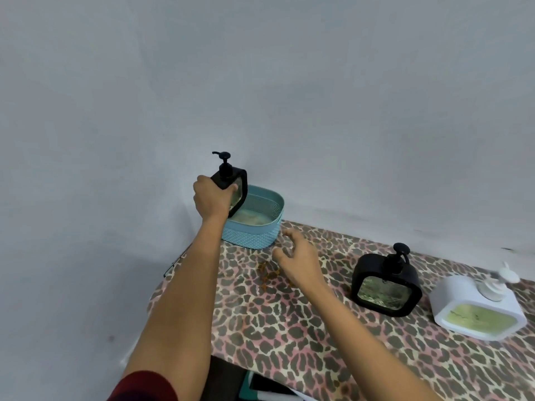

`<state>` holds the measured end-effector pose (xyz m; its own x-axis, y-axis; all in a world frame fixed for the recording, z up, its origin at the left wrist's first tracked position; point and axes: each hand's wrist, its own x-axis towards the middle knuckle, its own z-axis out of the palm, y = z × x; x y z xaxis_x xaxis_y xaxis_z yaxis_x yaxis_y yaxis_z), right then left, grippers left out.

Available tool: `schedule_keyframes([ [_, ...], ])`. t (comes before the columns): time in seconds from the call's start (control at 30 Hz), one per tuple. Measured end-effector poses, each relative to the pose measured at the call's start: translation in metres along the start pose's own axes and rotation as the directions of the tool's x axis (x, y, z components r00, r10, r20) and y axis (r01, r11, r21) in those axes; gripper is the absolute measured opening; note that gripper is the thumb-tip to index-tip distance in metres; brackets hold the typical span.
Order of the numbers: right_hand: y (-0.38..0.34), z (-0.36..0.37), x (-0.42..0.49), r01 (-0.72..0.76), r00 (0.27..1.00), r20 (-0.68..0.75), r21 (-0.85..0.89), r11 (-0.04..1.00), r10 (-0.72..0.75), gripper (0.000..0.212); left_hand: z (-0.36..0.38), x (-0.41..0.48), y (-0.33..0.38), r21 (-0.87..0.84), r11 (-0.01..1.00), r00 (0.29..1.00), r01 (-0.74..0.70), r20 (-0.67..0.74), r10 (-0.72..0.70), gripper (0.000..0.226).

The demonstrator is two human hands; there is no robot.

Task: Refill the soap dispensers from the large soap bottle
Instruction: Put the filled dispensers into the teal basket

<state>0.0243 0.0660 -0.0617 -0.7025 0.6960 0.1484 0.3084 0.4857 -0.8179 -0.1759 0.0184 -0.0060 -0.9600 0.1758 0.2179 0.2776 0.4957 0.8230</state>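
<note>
Soap dispensers, three in view, no large soap bottle visible anywhere in my feed.

Item one: black dispenser (231, 183), square-shouldered with a clear window and a black pump on top, held in my left hand (211, 198) above the near-left rim of the blue basket (254, 227), which sits at the far-left corner of the table (289, 328). My left hand is closed around its upper shoulder, fingers wrapped over the front of the window. It hangs tilted; I cannot tell whether its base touches the basket.

Item two: second black dispenser (386, 285), same pattern, lying back on the leopard-print cover toward the right edge, pump pointing at the far edge.

Item three: white dispenser (477, 308), lying just beside item two at the right edge, with greenish liquid behind its window.

Handling, as I judge it: rigid plastic bodies, light when near empty as the held one looks, noticeably heavier once filled. Smooth walls will likely be slippery if soap gets on them. Best hold is across the flat shoulders or narrow sides, not the pump stem, which may lift or unscrew.

My right hand (298, 261) hovers over the middle of the table near the basket, fingers loosely curled and spread, holding nothing.

Count: two black, one white, one basket, some small brown crumbs (269, 273) on the cover.
</note>
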Motion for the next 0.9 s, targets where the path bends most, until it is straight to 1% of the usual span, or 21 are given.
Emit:
schedule_keyframes([
  [0.2, 0.011, 0.016, 0.003, -0.061, 0.995, 0.074, 0.018, 0.998, 0.060, 0.057, 0.011, 0.005, -0.011, 0.109, 0.994, 0.999, 0.004, 0.035, -0.008, 0.063],
  [0.33, 0.012, 0.020, 0.001, -0.073, 0.993, 0.089, 0.005, 0.997, 0.073, 0.057, 0.020, 0.005, -0.014, 0.188, 0.981, 0.997, -0.050, 0.067, 0.038, 0.062],
  [0.47, 0.013, 0.021, 0.001, -0.074, 0.993, 0.094, -0.015, 0.997, 0.075, 0.056, 0.027, 0.007, -0.016, 0.263, 0.963, 0.997, -0.056, 0.071, 0.038, 0.061],
  [0.63, 0.013, 0.022, 0.004, -0.072, 0.993, 0.094, -0.012, 0.997, 0.073, 0.058, 0.035, 0.006, -0.029, 0.452, 0.890, 0.998, -0.062, 0.053, 0.043, 0.063],
  [0.7, 0.015, 0.022, 0.004, -0.065, 0.994, 0.085, -0.007, 0.998, 0.065, 0.059, 0.035, 0.007, -0.030, 0.511, 0.857, 0.996, -0.064, 0.079, 0.027, 0.063],
  [0.8, 0.014, 0.021, 0.002, -0.058, 0.995, 0.086, -0.013, 0.998, 0.059, 0.057, 0.034, 0.016, -0.027, 0.596, 0.794, 0.984, -0.124, 0.175, 0.022, 0.053],
  [0.9, 0.011, 0.019, 0.000, -0.069, 0.990, 0.118, -0.045, 0.997, 0.074, 0.059, 0.034, 0.024, -0.027, 0.622, 0.752, 0.967, -0.217, 0.244, 0.077, 0.036],
])
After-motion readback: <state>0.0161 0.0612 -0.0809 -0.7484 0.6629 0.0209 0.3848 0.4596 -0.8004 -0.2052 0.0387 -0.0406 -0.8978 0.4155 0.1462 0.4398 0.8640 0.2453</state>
